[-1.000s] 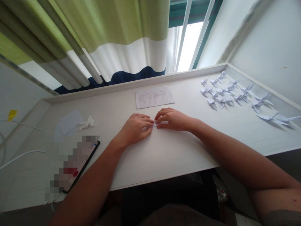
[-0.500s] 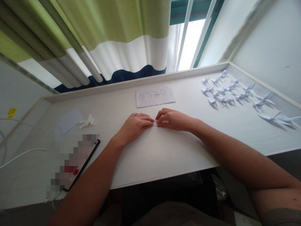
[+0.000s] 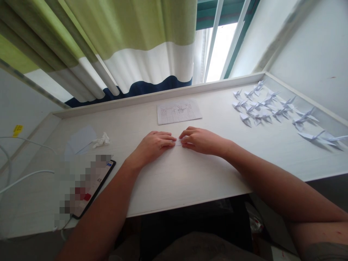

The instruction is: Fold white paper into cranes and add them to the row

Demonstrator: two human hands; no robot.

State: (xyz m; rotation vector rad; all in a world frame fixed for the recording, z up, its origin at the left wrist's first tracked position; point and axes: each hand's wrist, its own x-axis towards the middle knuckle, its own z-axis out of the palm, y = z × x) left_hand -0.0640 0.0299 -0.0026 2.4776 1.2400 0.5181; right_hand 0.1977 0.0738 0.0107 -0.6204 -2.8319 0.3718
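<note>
My left hand [image 3: 153,146] and my right hand [image 3: 200,140] lie side by side on the white desk [image 3: 190,174], fingertips meeting. Between them a small piece of white folded paper [image 3: 178,143] is pressed flat onto the desk, mostly covered by the fingers. Both hands have their fingers curled and pinched onto this paper. Both forearms stretch back toward me across the desk's front edge.
Several white paper cranes [image 3: 268,107] stand at the right rear of the desk. A printed sheet [image 3: 178,112] lies behind my hands. At the left are a blank paper [image 3: 78,139], a crumpled tissue [image 3: 101,140], a phone [image 3: 88,186] and white cables [image 3: 24,177]. A curtain [image 3: 114,47] hangs behind.
My hands stay on the folded paper with only slight finger shifts. The view has drifted a little.
</note>
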